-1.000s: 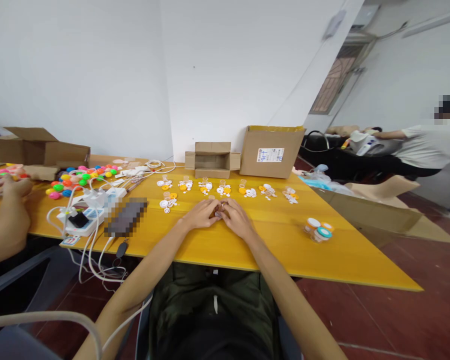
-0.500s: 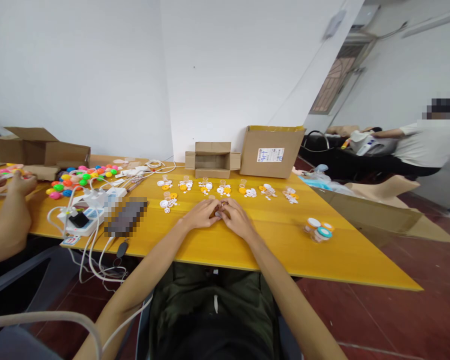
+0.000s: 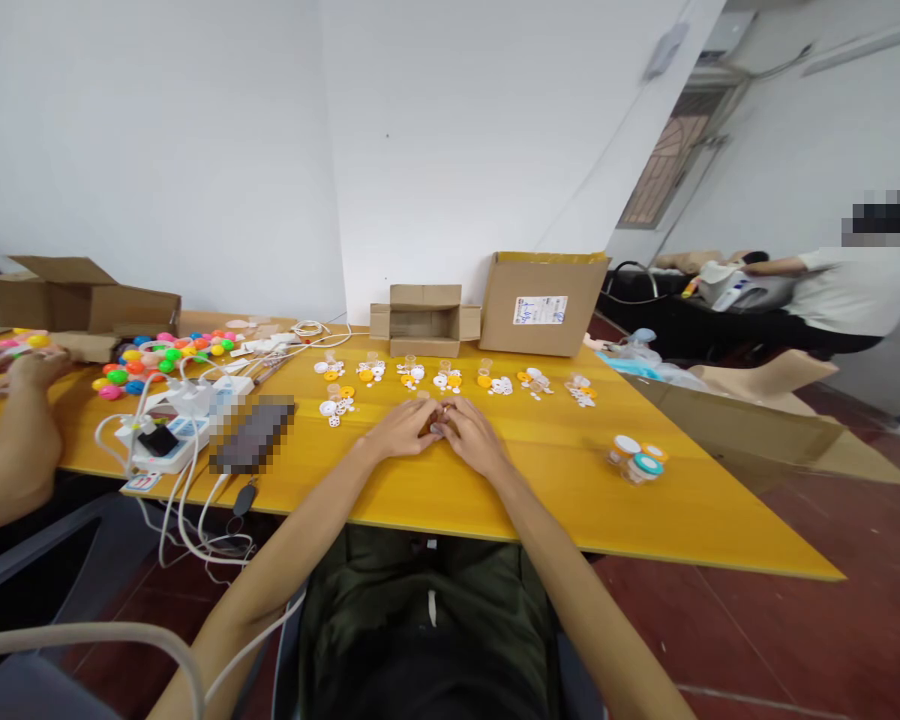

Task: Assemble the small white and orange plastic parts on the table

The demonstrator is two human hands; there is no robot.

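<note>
Over the middle of the yellow table, my left hand (image 3: 403, 428) and my right hand (image 3: 471, 437) meet at the fingertips. Both are closed, with curled fingers pressed round something small that they mostly hide; I cannot make out what it is. Beyond them runs a row of small groups, each with a clear plastic cup (image 3: 445, 368), white perforated discs (image 3: 502, 384) and orange ring lids (image 3: 484, 382). Another such group, with a white cap (image 3: 328, 408), lies nearer on the left. To the right stand closed clear jars with a teal lid (image 3: 649, 464), a white lid and an orange lid.
A small open carton (image 3: 424, 325) and a larger cardboard box (image 3: 544, 305) stand at the wall. Left are a power strip (image 3: 176, 450) with cables, a dark blurred-out device (image 3: 253, 435) and colourful balls (image 3: 166, 352). A co-worker's hands (image 3: 37, 368) work at far left; another person sits right.
My hands stay almost in the same place, fingers still together. At far left the co-worker's hand has shifted slightly.
</note>
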